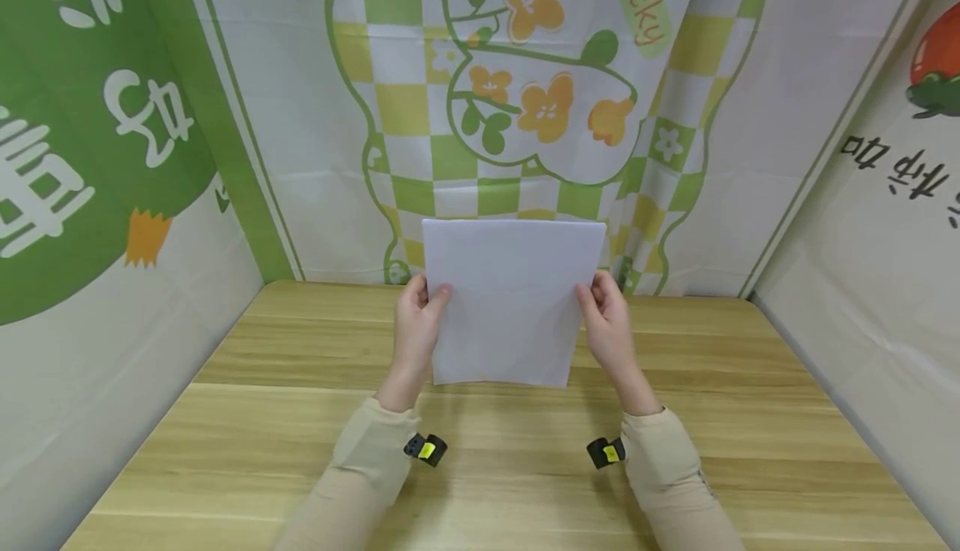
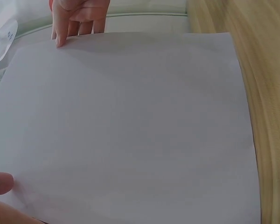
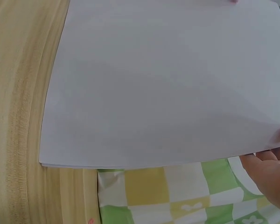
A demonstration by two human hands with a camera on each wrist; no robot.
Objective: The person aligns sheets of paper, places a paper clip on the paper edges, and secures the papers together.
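Note:
A blank white stack of paper (image 1: 510,309) is held up, tilted toward the camera, above the wooden table. My left hand (image 1: 420,322) pinches its left edge, thumb on the front face and fingers behind. On the opposite edge my right hand (image 1: 609,322) grips it the same way. In the left wrist view the paper (image 2: 130,126) fills most of the frame, with the right hand (image 2: 80,16) at its far edge. Thin layered sheets show along the paper's edge (image 3: 102,167) in the right wrist view, where the right hand (image 3: 269,175) holds the side.
Beneath the paper lies the wood-grain table (image 1: 300,451). A patterned curtain (image 1: 540,101) hangs behind it, with printed cloth walls (image 1: 90,351) at the left and right (image 1: 847,284). Each sleeve carries a small black wrist device (image 1: 426,449).

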